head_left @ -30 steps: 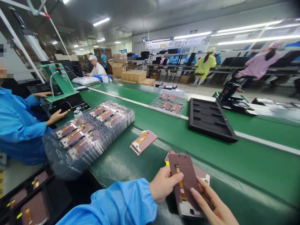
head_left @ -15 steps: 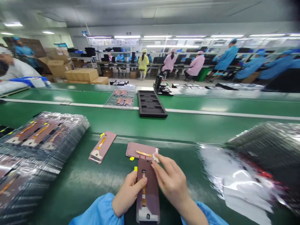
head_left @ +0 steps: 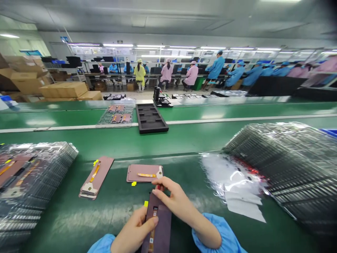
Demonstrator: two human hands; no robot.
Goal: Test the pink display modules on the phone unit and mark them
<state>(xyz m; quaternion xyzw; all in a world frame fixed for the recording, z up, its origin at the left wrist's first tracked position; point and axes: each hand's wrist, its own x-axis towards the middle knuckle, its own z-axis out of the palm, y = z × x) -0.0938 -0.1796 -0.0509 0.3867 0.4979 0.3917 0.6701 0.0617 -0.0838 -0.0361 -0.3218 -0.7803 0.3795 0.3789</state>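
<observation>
My left hand point(head_left: 137, 228) is closed round the left edge of a phone screen panel point(head_left: 163, 219), thumb pressed on its face beside an orange flex cable point(head_left: 152, 233). A yellow tab point(head_left: 146, 203) sticks out near those fingers. At the panel's upper end my right hand point(head_left: 176, 200) pinches a small red tab point(head_left: 159, 187). Just beyond lies another screen panel point(head_left: 144, 170) with its flex cable upward. To the left, a small stack of screen panels point(head_left: 98, 177) rests slanted on the green work surface point(head_left: 105, 218). The held panel's lower end is out of view.
At left stands a tall stack of clear trays point(head_left: 52, 172) with panels on top. On the right are clear films point(head_left: 231, 179) and a stack of clear trays point(head_left: 279, 168). A black tray point(head_left: 151, 119) and a tray of panels point(head_left: 116, 115) lie farther back. Co-workers sit beyond.
My view has turned right. My right hand has gone from touching the panel's upper corner to pinching the red tab at its top end. My left hand still holds the panel.
</observation>
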